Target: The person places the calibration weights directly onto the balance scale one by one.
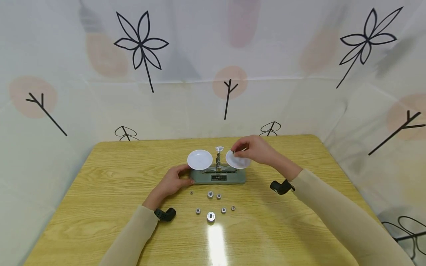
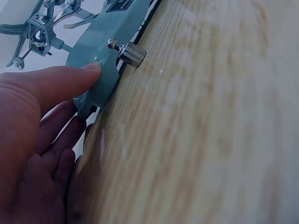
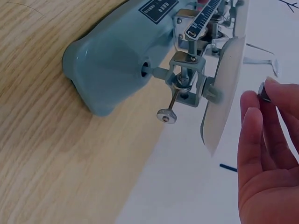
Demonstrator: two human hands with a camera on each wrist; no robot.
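Observation:
A green balance scale [image 1: 201, 178] with two white pans stands on the table. My left hand [image 1: 171, 181] holds the left end of its base, thumb on the front face and fingers round behind. Above the right pan [image 1: 240, 163], my right hand [image 1: 257, 149] pinches a small dark metal weight [image 3: 263, 92] between thumb and fingertips. The right wrist view shows this weight just over the pan's upper face. In the left pan [image 1: 199, 160] nothing shows. A knobbed metal weight [image 2: 132, 54] appears close to the base in the left wrist view.
Several knobbed metal weights stand on the wooden table [image 1: 100, 207] in front of the scale; the largest weight [image 1: 211, 217] is nearest me. A patterned white cloth [image 1: 186, 103] hangs behind and along the sides of the table.

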